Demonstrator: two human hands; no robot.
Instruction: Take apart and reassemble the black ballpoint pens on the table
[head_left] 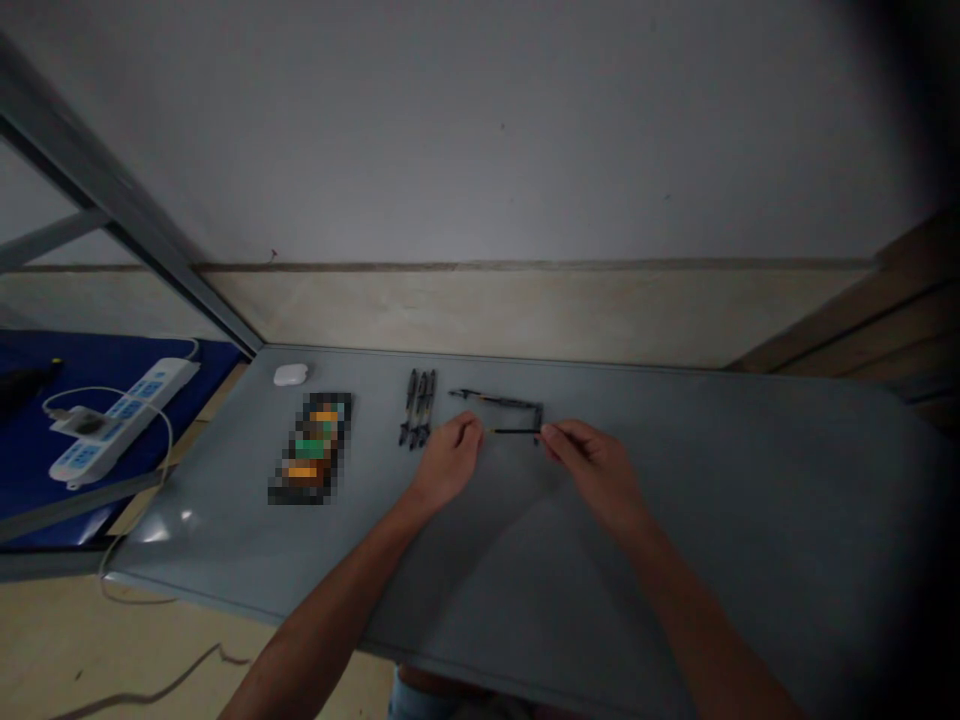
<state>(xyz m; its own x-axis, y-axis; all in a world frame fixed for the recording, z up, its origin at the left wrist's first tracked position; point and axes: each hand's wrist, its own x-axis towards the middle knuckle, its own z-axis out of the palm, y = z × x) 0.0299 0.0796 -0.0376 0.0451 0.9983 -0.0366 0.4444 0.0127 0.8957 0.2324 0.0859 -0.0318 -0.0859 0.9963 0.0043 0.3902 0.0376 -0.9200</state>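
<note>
My left hand [448, 462] and my right hand [592, 470] rest on a grey table [750, 500], fingers pinched. Between them they hold a thin dark pen refill [512, 431], one end in each hand. Just behind it lies a dark pen barrel [495, 399] on the table. Three black pens [418, 408] lie side by side to the left of my left hand.
A blurred-out flat pack [311, 448] and a small white case [290, 375] lie at the table's left. Further left, a white power strip [120, 415] with a cable sits on a blue surface. A wall runs behind the table.
</note>
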